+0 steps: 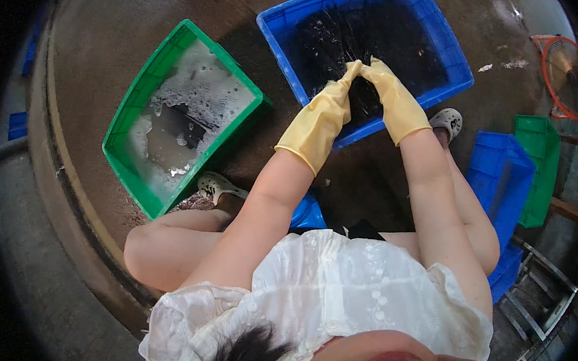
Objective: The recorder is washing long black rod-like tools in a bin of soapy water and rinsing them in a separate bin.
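I wear loose yellow rubber gloves on both hands, over the near side of a blue tub (287, 62) of dark water. My left hand (337, 96) and my right hand (385, 87) meet at the fingertips. Both are closed on a bundle of long, thin black strands (348, 42). The strands run from my fingers toward the far side of the tub, and some dark ones hang below between the gloves. What the strands are made of I cannot tell. More of them seem to lie in the water.
A green tub (128, 127) of foamy grey water stands on the left, with something dark in it. On the right are a blue crate (498, 170), a green crate (534, 169), a round orange-rimmed fan (568, 78) and a metal ladder-like frame (537, 291). The brown floor (95, 102) is wet.
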`<state>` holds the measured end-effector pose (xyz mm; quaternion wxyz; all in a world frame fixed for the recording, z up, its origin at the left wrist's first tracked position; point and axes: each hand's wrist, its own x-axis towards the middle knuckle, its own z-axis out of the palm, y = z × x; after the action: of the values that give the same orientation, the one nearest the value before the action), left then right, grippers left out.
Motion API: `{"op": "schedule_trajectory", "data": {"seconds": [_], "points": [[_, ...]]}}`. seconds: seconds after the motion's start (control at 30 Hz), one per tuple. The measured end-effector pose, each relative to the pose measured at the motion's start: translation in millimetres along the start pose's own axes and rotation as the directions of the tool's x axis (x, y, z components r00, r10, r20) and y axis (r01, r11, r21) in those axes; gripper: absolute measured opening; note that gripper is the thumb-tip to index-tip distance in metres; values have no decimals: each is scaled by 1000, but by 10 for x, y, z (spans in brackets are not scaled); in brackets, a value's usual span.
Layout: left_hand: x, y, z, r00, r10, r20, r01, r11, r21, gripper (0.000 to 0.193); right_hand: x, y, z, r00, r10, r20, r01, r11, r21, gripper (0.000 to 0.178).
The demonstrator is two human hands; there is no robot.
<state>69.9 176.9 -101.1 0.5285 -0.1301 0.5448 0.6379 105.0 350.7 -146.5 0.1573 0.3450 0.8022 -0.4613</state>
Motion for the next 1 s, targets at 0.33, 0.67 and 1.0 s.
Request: {"op": "schedule_trajectory", "data": {"seconds": [0.33,0.67,1.0], "points": [[254,-26,-304,926,-78,-370,159,968,192,118,-938,-869,-359,898,244,365,131,645,-753,111],[1105,-464,-843,922,187,-340,261,351,900,67,-1027,-1044,-843,683,147,715,539,560,-629,77],[1805,-1270,-588,948,-14,-318,221,748,625,81,-1402,-850,-971,723,215,657,488,514,-705,87]]}}
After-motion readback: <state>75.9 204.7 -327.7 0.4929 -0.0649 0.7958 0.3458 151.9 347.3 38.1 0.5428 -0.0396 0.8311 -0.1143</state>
